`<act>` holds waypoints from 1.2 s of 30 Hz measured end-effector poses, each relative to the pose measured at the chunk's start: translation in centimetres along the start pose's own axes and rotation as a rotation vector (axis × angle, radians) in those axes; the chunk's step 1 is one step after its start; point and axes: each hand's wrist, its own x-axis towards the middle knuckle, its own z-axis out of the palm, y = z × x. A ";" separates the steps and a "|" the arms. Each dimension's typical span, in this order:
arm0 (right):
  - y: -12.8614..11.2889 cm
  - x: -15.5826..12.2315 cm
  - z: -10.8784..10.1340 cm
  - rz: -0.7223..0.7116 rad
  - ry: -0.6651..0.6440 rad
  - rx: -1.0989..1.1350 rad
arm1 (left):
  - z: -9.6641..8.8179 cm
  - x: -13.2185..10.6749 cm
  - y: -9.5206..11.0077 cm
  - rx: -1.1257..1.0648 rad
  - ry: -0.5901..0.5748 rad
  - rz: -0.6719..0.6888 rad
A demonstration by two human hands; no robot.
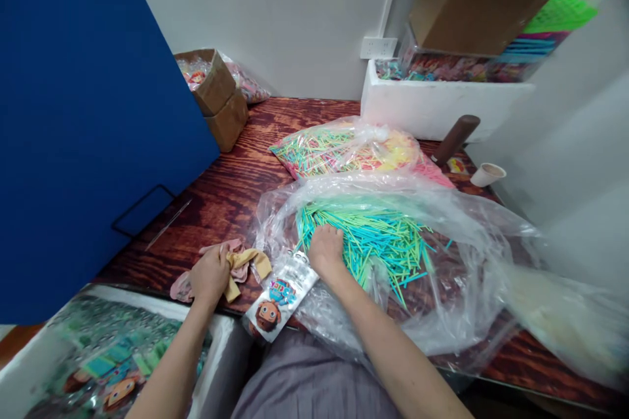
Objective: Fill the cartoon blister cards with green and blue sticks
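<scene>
My left hand [210, 273] is closed on a crumpled bundle of pink and yellow cloth-like pieces [253, 263] at the table's front edge. My right hand [326, 250] is curled at the left side of a pile of thin green and blue plastic sticks [378, 242]. Its fingertips are hidden, so what they hold cannot be made out. The sticks lie in a wide-open clear plastic bag [472, 255]. Between my hands, a printed packet with a cartoon figure [278, 304] lies slanted over the table edge, its upper end against my right hand.
Behind the open bag lies another clear bag of multicoloured sticks [339, 147]. A white foam box [432, 101], a brown cylinder [456, 139] and a paper cup [487, 174] stand right. A foam box of packets [223, 347] is at lower left, below a blue panel [98, 111]. Cardboard boxes [226, 108] stand back left.
</scene>
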 end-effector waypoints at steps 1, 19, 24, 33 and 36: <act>-0.3 0.0 0.1 0.028 0.008 0.014 | 0.0 0.0 0.0 -0.003 0.002 -0.001; 7.6 2.7 -3.3 0.089 -0.262 0.757 | -0.2 -0.6 -0.6 -0.156 0.050 0.061; 9.1 2.0 -3.8 0.127 -0.206 0.993 | -0.8 -1.0 -0.8 -0.199 0.058 0.083; 10.4 -2.3 -2.4 0.146 -0.316 1.263 | -5.1 -5.0 4.0 -0.426 0.471 0.256; 9.8 -4.1 -1.9 0.197 -0.378 1.489 | -5.6 -6.7 7.2 -0.564 0.383 0.390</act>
